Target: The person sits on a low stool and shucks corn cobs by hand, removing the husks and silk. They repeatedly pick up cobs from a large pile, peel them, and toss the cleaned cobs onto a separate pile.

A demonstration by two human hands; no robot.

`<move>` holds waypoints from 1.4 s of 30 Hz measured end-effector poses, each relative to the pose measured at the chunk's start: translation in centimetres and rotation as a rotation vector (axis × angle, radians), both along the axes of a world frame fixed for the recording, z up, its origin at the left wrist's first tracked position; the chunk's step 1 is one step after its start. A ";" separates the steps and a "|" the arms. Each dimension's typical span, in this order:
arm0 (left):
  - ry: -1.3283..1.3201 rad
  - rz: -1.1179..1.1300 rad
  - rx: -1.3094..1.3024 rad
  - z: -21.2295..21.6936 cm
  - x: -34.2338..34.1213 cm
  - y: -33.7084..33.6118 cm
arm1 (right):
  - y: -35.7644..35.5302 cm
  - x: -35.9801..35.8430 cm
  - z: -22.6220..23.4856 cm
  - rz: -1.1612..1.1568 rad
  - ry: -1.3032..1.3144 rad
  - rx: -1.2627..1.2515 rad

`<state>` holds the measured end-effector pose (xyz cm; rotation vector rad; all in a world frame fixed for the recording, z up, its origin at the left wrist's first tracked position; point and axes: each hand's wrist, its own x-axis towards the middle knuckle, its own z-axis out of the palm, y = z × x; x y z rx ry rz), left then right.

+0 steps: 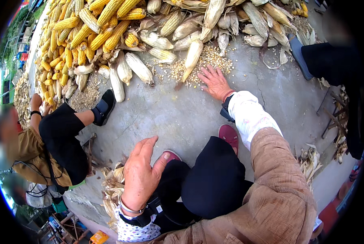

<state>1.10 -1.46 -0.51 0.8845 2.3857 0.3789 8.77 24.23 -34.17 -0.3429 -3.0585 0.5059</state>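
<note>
My right hand (217,83) reaches out over the concrete floor with its fingers spread. Its fingertips are at the near edge of a scatter of loose corn kernels (214,60); whether they touch the kernels I cannot tell. Just left of it, an ear of corn partly in its pale husk (193,57) lies with its yellow tip pointing toward me. My left hand (141,171) is held above my lap, thumb apart from the fingers, with nothing in it. Beyond both hands lie more ears in dry husks (139,68).
A tall pile of husked yellow corn (84,36) fills the far left. Another person (47,150) sits at the left, one shoe (104,107) on the floor. At the right is another person's dark-trousered leg (328,63). Dry husks (113,187) lie beside my left forearm.
</note>
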 end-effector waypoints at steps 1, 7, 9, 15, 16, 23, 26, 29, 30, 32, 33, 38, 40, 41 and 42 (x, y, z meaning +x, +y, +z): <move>0.000 -0.009 0.001 -0.1 -0.2 0.2 | 0.7 -0.6 -0.4 -0.010 0.013 -0.003; -0.064 0.002 -0.028 -0.9 -1.1 1.6 | 6.1 -2.2 -0.9 -0.114 -0.161 -0.051; -0.064 -0.004 -0.037 -1.2 -1.4 2.0 | 7.8 -2.5 -0.5 -0.122 -0.198 -0.078; -0.051 -0.086 -0.002 -1.9 -2.2 2.2 | 11.4 -1.4 1.1 -0.339 -0.312 -0.096; -0.067 -0.068 -0.009 -1.9 -2.2 2.1 | 11.9 -1.1 1.4 -0.318 -0.325 -0.092; -0.083 -0.082 0.001 -1.6 -2.3 2.0 | 5.4 2.1 2.4 -0.218 -0.049 -0.051; -0.081 -0.094 0.007 -1.6 -2.3 2.2 | 2.6 3.1 2.2 -0.139 -0.110 -0.136; -0.087 -0.116 0.010 -1.7 -1.9 2.5 | 3.9 1.6 1.5 -0.200 -0.049 -0.056; -0.090 -0.122 0.013 -1.6 -1.8 2.6 | 4.8 0.6 1.2 -0.246 0.014 -0.008; -0.092 -0.143 0.015 -1.5 -1.6 2.8 | 5.3 -0.7 1.0 -0.319 0.096 0.006; -0.084 -0.160 0.012 -1.4 -1.5 2.8 | 5.2 -1.2 1.0 -0.340 0.207 0.040; -0.069 -0.144 0.006 -1.5 -1.7 3.1 | -2.0 0.7 1.3 0.086 -0.102 -0.198; -0.076 -0.158 -0.005 -1.8 -1.7 3.4 | -3.5 0.6 0.8 0.250 -0.270 -0.249; -0.086 -0.166 -0.010 -1.9 -1.6 3.4 | -3.1 -0.2 0.3 0.191 -0.114 -0.223; -0.095 -0.172 -0.016 -2.0 -1.5 3.5 | -2.1 -1.5 -0.2 0.146 -0.017 -0.216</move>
